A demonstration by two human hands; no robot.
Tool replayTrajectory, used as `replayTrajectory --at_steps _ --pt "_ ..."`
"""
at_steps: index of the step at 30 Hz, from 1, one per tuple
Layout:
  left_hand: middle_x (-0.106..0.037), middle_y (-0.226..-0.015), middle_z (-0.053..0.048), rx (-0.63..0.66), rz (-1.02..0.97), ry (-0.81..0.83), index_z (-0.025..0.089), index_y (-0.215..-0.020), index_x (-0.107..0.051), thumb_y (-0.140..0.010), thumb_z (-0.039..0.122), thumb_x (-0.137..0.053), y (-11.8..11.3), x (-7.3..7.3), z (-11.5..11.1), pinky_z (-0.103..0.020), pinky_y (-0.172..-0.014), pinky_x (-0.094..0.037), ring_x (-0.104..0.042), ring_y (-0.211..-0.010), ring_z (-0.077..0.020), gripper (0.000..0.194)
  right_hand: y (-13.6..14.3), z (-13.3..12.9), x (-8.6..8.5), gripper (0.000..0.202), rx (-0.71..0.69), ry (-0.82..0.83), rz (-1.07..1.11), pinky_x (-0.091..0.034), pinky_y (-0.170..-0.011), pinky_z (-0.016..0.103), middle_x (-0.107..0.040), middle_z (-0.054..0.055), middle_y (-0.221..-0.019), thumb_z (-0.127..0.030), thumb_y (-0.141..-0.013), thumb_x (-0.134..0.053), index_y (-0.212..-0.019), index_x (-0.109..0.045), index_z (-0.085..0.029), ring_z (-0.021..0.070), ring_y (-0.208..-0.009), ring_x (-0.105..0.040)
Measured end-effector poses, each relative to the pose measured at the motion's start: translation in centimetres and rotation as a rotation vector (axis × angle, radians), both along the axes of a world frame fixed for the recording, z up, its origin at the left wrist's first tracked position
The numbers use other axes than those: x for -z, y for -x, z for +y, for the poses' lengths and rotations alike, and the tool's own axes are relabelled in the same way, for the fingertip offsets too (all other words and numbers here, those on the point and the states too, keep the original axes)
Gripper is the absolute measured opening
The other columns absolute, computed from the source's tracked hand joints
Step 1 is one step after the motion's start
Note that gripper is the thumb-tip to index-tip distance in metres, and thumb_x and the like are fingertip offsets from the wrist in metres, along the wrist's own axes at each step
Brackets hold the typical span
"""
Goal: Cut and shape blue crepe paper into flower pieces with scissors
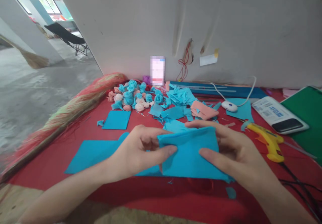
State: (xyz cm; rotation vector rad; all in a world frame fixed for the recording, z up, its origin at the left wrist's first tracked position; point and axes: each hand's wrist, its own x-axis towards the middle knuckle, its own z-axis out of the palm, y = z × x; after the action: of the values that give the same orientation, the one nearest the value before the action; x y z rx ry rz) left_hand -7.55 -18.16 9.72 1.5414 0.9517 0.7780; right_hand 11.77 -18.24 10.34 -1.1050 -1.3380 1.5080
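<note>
A blue sheet (190, 155) with a folded upper edge is held up between both hands above the red table. On its left side my left hand (141, 150) pinches it, thumb in front and fingers behind. My right hand (231, 150) grips the right side the same way, thumb on the front face. Behind and below my left hand lies a larger blue sheet (93, 153). Beyond it sits a small blue square (117, 119). Blue and pink rolled flowers (130, 96) are heaped farther back, beside loose blue pieces (181, 95) and folded pink pieces (204, 110).
On the right are a yellow glue gun (270, 142) with a black cable, a white device (279, 115) and a green board (307, 116). A phone (157, 71) stands against the wall. Red and straw-coloured bristles (67, 110) run along the table's left edge.
</note>
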Motion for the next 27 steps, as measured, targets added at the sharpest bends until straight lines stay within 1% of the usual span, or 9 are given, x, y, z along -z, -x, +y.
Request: replayTrajectory --at_steps 2,4,6,8,12,16,22,25,27 --pt "-0.051 -0.047 0.003 -0.030 0.002 -0.031 0.014 -0.071 -0.065 -0.076 0.022 -0.055 0.0 0.1 0.0 -0.015 -0.034 -0.032 -0.040 -0.038 -0.0051 0.014 -0.2 0.1 0.2 0.020 -0.053 -0.066 -0.089 -0.043 -0.046 0.016 -0.059 -0.002 -0.064 -0.029 -0.069 -0.065 -0.089 -0.067 -0.029 0.0093 -0.054 -0.051" --pt "-0.049 -0.047 0.003 -0.084 0.009 -0.094 0.014 -0.071 -0.067 -0.075 0.022 -0.056 -0.1 0.1 -0.1 -0.015 -0.034 -0.031 -0.037 -0.039 -0.0048 0.014 -0.5 0.4 0.6 0.013 -0.115 -0.111 -0.140 -0.039 -0.042 0.016 -0.057 -0.002 -0.060 -0.030 -0.074 -0.061 -0.085 -0.068 -0.027 0.0076 -0.048 -0.047" --pt "-0.046 -0.047 0.003 -0.144 0.028 -0.160 0.015 -0.073 -0.069 -0.074 0.022 -0.057 -0.1 0.1 -0.1 -0.015 -0.034 -0.029 -0.034 -0.040 -0.0049 0.014 -0.8 0.6 1.0 0.015 -0.142 -0.101 -0.136 -0.034 -0.037 0.016 -0.053 -0.002 -0.054 -0.033 -0.076 -0.059 -0.085 -0.069 -0.027 0.0066 -0.042 -0.041" --pt "-0.047 -0.046 0.002 -0.179 0.056 -0.213 0.016 -0.077 -0.071 -0.073 0.023 -0.058 0.0 0.1 -0.2 -0.016 -0.034 -0.028 -0.034 -0.040 -0.0058 0.016 -0.8 0.8 1.1 0.016 -0.142 -0.099 -0.101 -0.036 -0.037 0.017 -0.056 -0.001 -0.057 -0.035 -0.076 -0.059 -0.084 -0.070 -0.027 0.0075 -0.043 -0.043" --pt "-0.055 -0.047 -0.001 -0.154 0.067 -0.243 0.021 -0.087 -0.073 -0.075 0.026 -0.057 0.2 0.2 -0.3 -0.018 -0.036 -0.033 -0.040 -0.041 -0.0081 0.020 -0.4 0.6 0.9 0.013 -0.127 -0.151 -0.057 -0.049 -0.053 0.020 -0.066 0.001 -0.070 -0.035 -0.075 -0.060 -0.078 -0.072 -0.030 0.0125 -0.063 -0.059" --pt "-0.062 -0.054 -0.002 -0.160 0.017 -0.231 0.022 -0.084 -0.074 -0.073 0.021 -0.058 0.5 0.3 -0.5 -0.019 -0.039 -0.037 -0.046 -0.044 -0.0094 0.019 0.1 0.3 0.4 0.007 -0.096 -0.162 0.036 -0.050 -0.066 0.020 -0.070 -0.002 -0.075 -0.036 -0.071 -0.066 -0.075 -0.072 -0.036 0.0122 -0.072 -0.062" --pt "-0.064 -0.054 -0.002 -0.114 -0.054 -0.203 0.023 -0.085 -0.073 -0.072 0.020 -0.058 0.7 0.6 -0.6 -0.020 -0.038 -0.035 -0.046 -0.042 -0.0100 0.020 0.3 -0.1 0.2 0.013 -0.080 -0.069 0.097 -0.046 -0.054 0.017 -0.069 -0.002 -0.068 -0.046 -0.065 -0.068 -0.071 -0.072 -0.036 0.0108 -0.062 -0.060" --pt "-0.068 -0.063 -0.004 -0.092 -0.086 -0.194 0.022 -0.083 -0.074 -0.073 0.026 -0.061 0.6 0.5 -0.6 -0.021 -0.043 -0.041 -0.055 -0.051 -0.0132 0.017 0.3 -0.1 0.2 0.011 -0.099 -0.049 0.128 -0.046 -0.055 0.016 -0.068 -0.002 -0.067 -0.044 -0.065 -0.069 -0.069 -0.072 -0.034 0.0101 -0.062 -0.059" --pt "-0.067 -0.063 -0.004 -0.111 -0.087 -0.151 0.021 -0.086 -0.072 -0.074 0.030 -0.061 0.4 0.4 -0.5 -0.020 -0.043 -0.043 -0.056 -0.052 -0.0132 0.019 0.3 0.1 0.3 0.009 -0.089 0.014 0.165 -0.046 -0.053 0.016 -0.068 -0.002 -0.068 -0.039 -0.063 -0.072 -0.069 -0.072 -0.032 0.0099 -0.060 -0.059"
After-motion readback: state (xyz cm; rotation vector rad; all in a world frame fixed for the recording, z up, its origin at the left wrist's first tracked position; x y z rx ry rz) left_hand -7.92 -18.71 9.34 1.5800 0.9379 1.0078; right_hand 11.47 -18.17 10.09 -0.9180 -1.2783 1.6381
